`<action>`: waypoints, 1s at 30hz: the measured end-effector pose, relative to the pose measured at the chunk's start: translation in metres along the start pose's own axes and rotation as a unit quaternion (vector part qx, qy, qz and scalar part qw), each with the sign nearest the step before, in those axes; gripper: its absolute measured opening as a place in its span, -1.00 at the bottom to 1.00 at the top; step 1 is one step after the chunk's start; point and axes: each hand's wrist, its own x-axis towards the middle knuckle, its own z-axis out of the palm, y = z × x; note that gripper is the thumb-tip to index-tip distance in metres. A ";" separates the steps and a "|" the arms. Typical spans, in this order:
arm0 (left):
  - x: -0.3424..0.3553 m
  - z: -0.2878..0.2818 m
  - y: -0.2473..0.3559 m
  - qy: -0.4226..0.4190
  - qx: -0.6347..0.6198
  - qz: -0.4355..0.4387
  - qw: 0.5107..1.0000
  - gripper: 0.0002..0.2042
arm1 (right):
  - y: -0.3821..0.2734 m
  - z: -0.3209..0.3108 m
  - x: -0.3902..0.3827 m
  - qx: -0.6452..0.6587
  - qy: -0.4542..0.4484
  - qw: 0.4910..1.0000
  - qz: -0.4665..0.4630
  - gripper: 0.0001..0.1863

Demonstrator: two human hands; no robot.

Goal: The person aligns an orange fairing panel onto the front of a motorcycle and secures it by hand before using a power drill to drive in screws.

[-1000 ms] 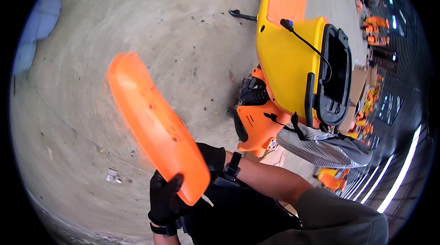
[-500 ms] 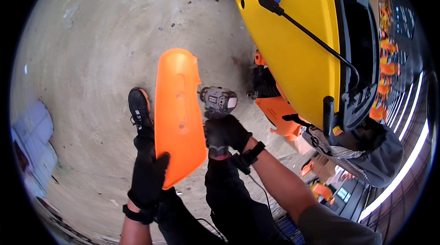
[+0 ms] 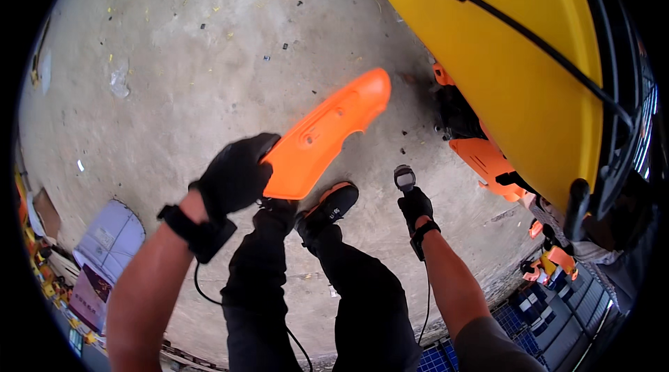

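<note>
Carrying a loose orange cover away from the yellow machine

Nearest, the person's black-trousered legs and a black shoe with an orange sole [image 3: 329,210] are standing on the grey concrete floor [image 3: 160,65]. The gloved left hand [image 3: 233,178] is clamping the near end of a long, curved orange plastic cover panel [image 3: 322,133], which is pointing up and right, lifted off the floor. The gloved right hand [image 3: 416,206] is closing round a small grey-headed power driver [image 3: 405,178], held upright. Judging by this, the panel is being handled loose beside the machine; the next move calls for a steady grip while it is positioned. At the floor's lower-left edge, flat pale and purple cardboard packages [image 3: 104,250] are lying. Farthest, the big yellow moulded machine body [image 3: 516,65] with a black cable [image 3: 529,37] is filling the upper right.
</note>
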 end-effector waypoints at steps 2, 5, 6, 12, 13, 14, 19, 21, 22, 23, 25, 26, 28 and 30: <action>0.030 -0.003 -0.016 -0.025 0.023 0.024 0.999 -0.60 | 0.000 0.019 0.003 0.008 0.025 1.000 0.006 -0.63; 0.070 0.000 -0.006 -0.047 0.072 0.059 0.995 -0.62 | 0.008 0.047 0.018 0.017 0.094 0.995 0.013 -0.59; 0.079 0.004 -0.008 -0.041 0.093 0.082 0.991 -0.62 | 0.013 0.057 0.025 0.012 0.123 0.992 -0.003 -0.58; 0.133 0.007 -0.040 -0.160 0.072 0.026 0.984 -0.62 | 0.013 0.119 0.060 -0.010 0.233 0.972 -0.040 -0.61; 0.138 0.007 -0.047 -0.171 0.073 0.046 0.982 -0.63 | 0.015 0.124 0.061 0.014 0.230 0.971 -0.060 -0.63; 0.141 0.001 -0.054 -0.179 0.078 0.065 0.979 -0.63 | 0.011 0.123 0.062 0.040 0.228 0.969 -0.083 -0.65; 0.140 -0.038 -0.092 -0.184 0.036 0.110 0.976 -0.64 | 0.027 0.080 0.080 -0.131 0.000 0.986 -0.099 -0.69; 0.124 -0.056 -0.107 -0.151 0.007 0.068 0.986 -0.65 | -0.027 0.024 0.095 -0.101 0.000 0.985 -0.143 -0.71; 0.117 -0.065 -0.112 -0.133 -0.008 0.053 0.990 -0.64 | -0.057 0.001 0.107 -0.097 0.069 0.965 -0.233 -0.76; 0.110 -0.072 -0.118 -0.121 -0.005 0.042 0.992 -0.65 | -0.092 -0.021 0.115 -0.065 0.124 0.946 -0.292 -0.77; 0.102 -0.086 -0.123 -0.101 0.007 0.031 0.994 -0.65 | -0.177 -0.063 0.135 0.049 0.240 0.872 -0.423 -0.77; 0.095 -0.093 -0.121 -0.095 0.016 -0.003 0.995 -0.66 | -0.219 -0.074 0.150 0.076 0.291 0.826 -0.476 -0.76; 0.083 -0.100 -0.126 -0.064 0.005 -0.007 0.998 -0.63 | -0.298 -0.087 0.191 0.049 0.403 0.728 -0.552 -0.67; 0.059 -0.105 -0.135 -0.024 -0.002 -0.041 0.999 -0.64 | -0.376 -0.091 0.205 0.066 0.411 0.697 -0.584 -0.59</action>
